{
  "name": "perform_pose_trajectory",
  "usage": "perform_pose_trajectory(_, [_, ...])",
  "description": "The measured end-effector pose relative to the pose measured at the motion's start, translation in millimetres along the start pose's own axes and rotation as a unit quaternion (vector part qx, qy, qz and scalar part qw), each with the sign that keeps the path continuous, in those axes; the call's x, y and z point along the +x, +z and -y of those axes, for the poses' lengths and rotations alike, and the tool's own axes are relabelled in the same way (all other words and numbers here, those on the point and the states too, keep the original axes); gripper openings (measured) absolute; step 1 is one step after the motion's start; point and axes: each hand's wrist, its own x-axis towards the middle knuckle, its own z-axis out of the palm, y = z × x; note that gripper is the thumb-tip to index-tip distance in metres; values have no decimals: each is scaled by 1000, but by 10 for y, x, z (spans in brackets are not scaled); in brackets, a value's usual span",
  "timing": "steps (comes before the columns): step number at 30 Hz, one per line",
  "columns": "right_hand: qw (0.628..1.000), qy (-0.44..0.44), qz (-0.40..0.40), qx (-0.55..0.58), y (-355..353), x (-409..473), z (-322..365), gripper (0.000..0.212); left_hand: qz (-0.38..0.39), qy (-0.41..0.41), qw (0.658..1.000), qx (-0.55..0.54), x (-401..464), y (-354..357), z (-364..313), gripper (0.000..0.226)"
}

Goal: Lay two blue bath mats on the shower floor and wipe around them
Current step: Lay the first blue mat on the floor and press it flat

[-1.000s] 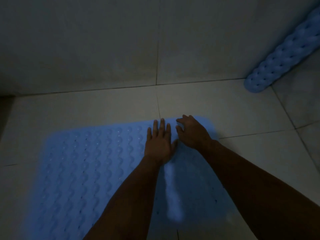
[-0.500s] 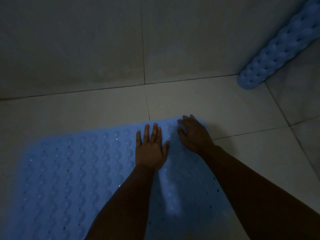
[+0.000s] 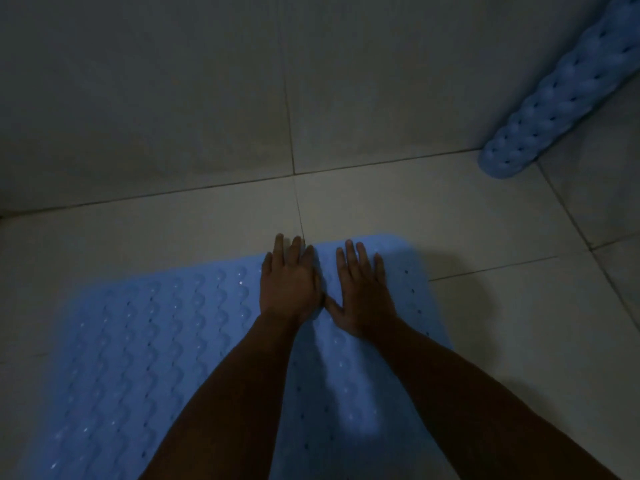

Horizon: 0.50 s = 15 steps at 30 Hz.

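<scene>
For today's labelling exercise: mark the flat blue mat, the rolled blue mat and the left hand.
flat blue mat (image 3: 145, 341), head view, bumpy left half.
rolled blue mat (image 3: 554, 98), head view, middle of the roll.
left hand (image 3: 289, 289), head view, back of the hand.

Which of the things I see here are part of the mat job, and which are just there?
Part of the job:
- flat blue mat, spread on the floor
- rolled blue mat, leaning in the corner
- left hand and right hand, flat on the spread mat
- floor tiles

Just there:
- wall tiles
</scene>
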Motion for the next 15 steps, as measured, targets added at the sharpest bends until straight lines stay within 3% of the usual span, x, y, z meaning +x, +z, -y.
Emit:
perform_pose_trajectory(10, [997, 0, -63, 33, 102, 1, -17, 81, -71, -5, 997, -36, -53, 206, 1, 56])
perform_pose_trajectory(15, [998, -3, -58, 32, 91, -8, -32, 93, -77, -22, 996, -40, -52, 256, 11, 51])
